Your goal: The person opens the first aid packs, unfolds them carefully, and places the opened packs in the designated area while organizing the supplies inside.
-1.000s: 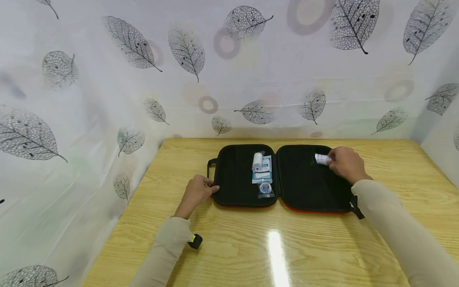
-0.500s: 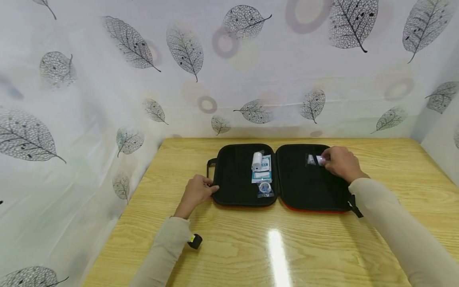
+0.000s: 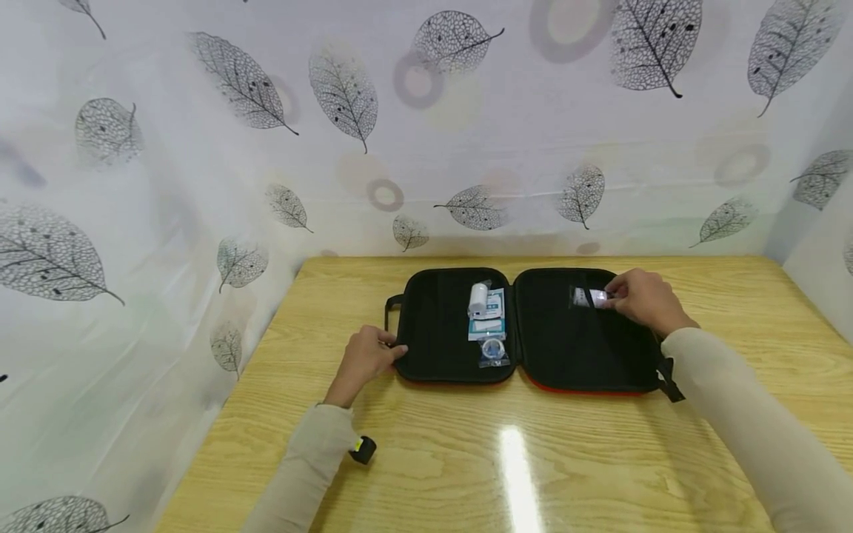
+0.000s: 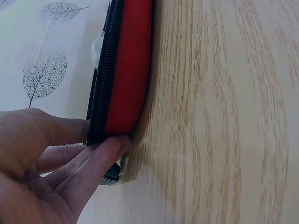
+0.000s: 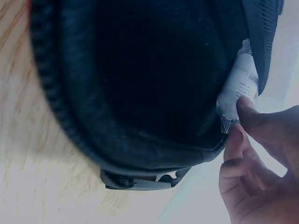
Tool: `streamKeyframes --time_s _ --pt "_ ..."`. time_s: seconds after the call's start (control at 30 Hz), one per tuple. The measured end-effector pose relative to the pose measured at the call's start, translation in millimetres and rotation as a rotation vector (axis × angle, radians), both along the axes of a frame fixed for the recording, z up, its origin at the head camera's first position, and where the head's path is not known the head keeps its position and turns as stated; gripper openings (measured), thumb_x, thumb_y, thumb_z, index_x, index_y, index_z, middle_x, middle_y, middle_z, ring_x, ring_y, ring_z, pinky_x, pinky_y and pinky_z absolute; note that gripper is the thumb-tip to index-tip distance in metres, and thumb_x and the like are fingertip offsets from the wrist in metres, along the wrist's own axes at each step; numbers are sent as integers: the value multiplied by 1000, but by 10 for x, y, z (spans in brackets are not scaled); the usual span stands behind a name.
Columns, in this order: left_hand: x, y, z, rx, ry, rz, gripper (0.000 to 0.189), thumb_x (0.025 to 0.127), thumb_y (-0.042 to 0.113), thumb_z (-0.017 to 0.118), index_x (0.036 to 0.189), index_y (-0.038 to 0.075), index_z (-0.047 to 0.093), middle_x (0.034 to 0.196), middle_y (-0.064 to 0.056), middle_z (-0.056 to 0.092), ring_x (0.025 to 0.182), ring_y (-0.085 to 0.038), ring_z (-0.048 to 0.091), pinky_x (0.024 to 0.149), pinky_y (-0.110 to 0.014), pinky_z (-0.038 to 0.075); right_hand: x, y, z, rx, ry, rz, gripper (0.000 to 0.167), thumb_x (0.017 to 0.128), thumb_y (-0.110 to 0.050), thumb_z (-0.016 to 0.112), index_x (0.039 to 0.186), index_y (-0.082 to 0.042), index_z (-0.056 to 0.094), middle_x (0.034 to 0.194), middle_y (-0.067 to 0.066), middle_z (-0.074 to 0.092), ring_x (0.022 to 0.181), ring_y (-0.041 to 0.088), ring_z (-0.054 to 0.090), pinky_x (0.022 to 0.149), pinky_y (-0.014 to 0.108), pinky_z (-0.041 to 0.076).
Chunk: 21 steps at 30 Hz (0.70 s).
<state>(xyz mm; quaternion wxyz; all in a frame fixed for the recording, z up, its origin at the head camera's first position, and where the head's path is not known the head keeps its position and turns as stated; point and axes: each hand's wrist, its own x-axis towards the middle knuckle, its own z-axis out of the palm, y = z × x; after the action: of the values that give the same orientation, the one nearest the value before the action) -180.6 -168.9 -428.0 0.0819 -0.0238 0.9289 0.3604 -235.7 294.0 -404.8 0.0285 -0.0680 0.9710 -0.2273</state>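
A black-lined zip case (image 3: 426, 326) with a red outer shell (image 4: 131, 70) lies unfolded on the table. My left hand (image 3: 365, 359) grips its left edge, thumb on top and fingers beneath. In the right half, my right hand (image 3: 648, 300) pinches one end of a small white packet (image 5: 238, 88) in clear plastic. A dark strap crosses that packet in the head view. Along the left half's inner side sit a wrapped white roll (image 3: 478, 297), flat teal-and-white packets (image 3: 492, 326) and a bagged ring-shaped roll (image 3: 493, 349).
The wooden table (image 3: 440, 459) reaches to a leaf-printed curtain (image 3: 506, 133) behind and at the sides. A carry handle (image 3: 392, 302) sticks out at the case's left, and a black strap end (image 3: 671, 385) at its right. A small black device (image 3: 363, 449) is at the left wrist.
The white packet has moved left and now lies beneath the dark strap. My right hand first followed it left, then drew slightly back to the right. My left hand stays put.
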Motion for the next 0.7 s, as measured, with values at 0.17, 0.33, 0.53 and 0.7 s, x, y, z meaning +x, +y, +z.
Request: streamKeyframes --time_s 0.17,0.33,0.53,0.7 --pt "3 3 -2 2 1 2 31 92 21 77 115 0 75 89 -10 76 60 -15 70 63 -33 58 -6 5 2 -8 -19 -6 28 89 -7 69 110 12 69 99 27 71 81 35 66 73 56 52" --pt "11 -1 -5 1 6 -5 33 92 20 77 117 -1 74 90 -10 76 62 -15 70 67 -36 59 -27 -57 -14 -13 -17 -19 24 87 -3 66 107 11 71 97 26 72 77 32 64 72 54 51" --pt "17 -1 0 3 9 -3 35 92 21 77 119 -2 73 93 -11 76 64 -15 71 71 -38 60 -44 -136 -37 -50 -14 -3 26 88 -3 68 109 11 70 98 27 71 82 36 66 75 55 52" --pt "30 5 11 8 14 -2 34 92 20 78 118 -2 74 94 -12 76 65 -15 71 71 -38 60 -42 -146 -51 -70 -27 19 29 91 -6 67 114 12 69 103 28 71 91 43 67 82 61 51"
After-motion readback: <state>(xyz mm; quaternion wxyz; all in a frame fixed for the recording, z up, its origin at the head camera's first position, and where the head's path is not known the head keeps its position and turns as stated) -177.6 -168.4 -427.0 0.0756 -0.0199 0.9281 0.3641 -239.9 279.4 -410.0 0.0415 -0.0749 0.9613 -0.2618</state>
